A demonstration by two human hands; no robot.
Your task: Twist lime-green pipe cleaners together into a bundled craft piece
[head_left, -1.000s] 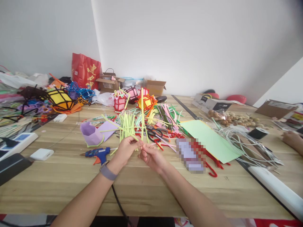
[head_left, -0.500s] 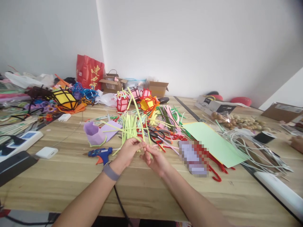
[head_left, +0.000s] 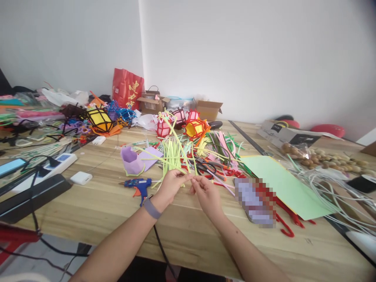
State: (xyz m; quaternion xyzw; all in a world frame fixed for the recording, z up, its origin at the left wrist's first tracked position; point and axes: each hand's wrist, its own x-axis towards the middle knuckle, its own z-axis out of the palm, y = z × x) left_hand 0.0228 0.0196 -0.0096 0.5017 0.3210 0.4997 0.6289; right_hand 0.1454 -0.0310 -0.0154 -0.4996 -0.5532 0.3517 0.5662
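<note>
Lower centre: left hand (head_left: 171, 186) and right hand (head_left: 208, 194), close together, pinch yellow-green pipe cleaners (head_left: 181, 148). Blue hot-glue gun (head_left: 142, 187) lies left of centre, below lavender cup (head_left: 132, 161).

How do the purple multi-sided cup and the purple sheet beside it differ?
The purple cup stands up with raised walls; the purple sheet lies flat. The purple cup has light-green edging along its base; the purple sheet shows none. Both are purple and on the table.
</note>
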